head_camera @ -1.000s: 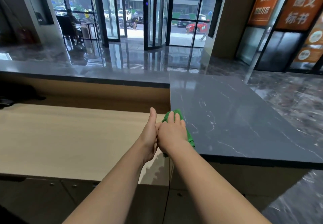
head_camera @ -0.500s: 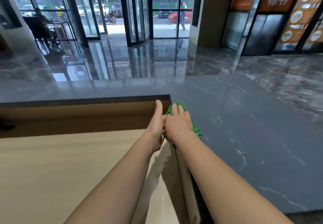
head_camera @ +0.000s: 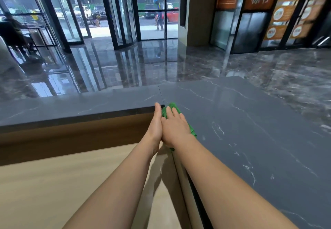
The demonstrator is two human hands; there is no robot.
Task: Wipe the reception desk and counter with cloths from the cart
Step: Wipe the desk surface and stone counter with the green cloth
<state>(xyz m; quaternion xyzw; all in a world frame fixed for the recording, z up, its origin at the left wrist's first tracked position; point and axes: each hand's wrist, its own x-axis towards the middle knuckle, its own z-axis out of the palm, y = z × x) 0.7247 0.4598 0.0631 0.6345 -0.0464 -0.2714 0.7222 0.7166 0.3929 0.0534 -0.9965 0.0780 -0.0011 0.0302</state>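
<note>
Two open palms: the right hand [head_camera: 174,130] pressed the green cloth [head_camera: 172,105] onto the desk [head_camera: 250,139] edge (for wiping pressure, likely); the left hand [head_camera: 155,126], fingers straight, touched alongside.

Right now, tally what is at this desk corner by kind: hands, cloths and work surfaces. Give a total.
Hands: 2, the left hand and the right hand, which presses flat on the cloth
Cloths: 1, the green cloth
Work surfaces: 2, the dark stone counter and the pale wooden desk
Total: 5
</note>
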